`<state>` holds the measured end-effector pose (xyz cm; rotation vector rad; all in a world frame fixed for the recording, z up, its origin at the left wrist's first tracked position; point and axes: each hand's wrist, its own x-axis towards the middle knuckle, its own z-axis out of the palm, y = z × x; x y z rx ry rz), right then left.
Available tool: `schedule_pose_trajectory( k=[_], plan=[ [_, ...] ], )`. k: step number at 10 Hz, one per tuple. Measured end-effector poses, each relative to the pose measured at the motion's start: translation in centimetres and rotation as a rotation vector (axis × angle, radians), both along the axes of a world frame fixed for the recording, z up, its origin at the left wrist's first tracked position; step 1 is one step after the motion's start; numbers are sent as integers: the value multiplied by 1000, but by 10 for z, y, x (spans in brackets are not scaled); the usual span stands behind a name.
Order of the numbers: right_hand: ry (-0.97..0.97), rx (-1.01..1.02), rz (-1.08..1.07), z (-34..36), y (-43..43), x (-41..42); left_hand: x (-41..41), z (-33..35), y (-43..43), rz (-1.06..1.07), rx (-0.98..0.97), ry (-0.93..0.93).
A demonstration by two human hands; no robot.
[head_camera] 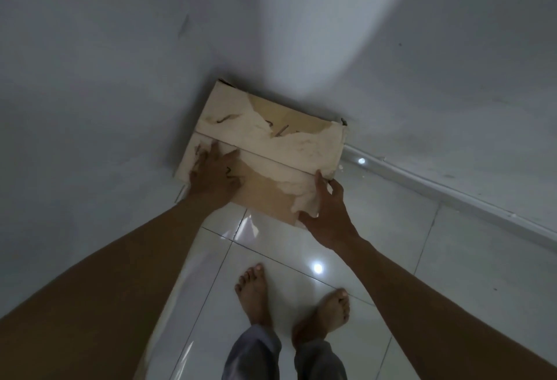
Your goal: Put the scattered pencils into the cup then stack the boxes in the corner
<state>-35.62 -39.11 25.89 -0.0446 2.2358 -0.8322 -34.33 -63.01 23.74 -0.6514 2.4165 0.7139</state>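
Observation:
A cardboard box [280, 141] with torn white paper on its closed top flaps sits in the corner where two white walls meet. My left hand [215, 176] lies flat on the near left part of the top, fingers spread. My right hand [327, 214] is at the box's near right corner, thumb along the front edge and fingers on the right side. Whether another box lies beneath it is hidden. No pencils or cup are in view.
White walls [90, 78] close in on the left and behind the box. Glossy white floor tiles [391, 244] spread to the right, with a pale skirting strip [452, 195] along the right wall. My bare feet [256, 298] stand just in front of the box.

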Motion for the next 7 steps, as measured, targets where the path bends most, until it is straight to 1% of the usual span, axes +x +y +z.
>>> schedule_pose_trajectory(
  k=[1,2,3,4,5,6,7],
  plan=[
    [-52,33,69,11,1,5,19,3,18,-63,-49,14],
    [-84,50,115,20,5,12,36,10,44,-85,-27,-10],
    [-53,66,140,32,11,16,48,22,70,-128,20,-4],
    [52,163,252,44,18,18,53,38,92,-155,31,60],
    [134,218,321,60,30,22,62,62,113,-144,23,140],
    [219,224,364,77,47,33,85,87,135,-139,28,263],
    [268,179,378,99,64,42,104,113,153,-132,55,332]
  ],
)
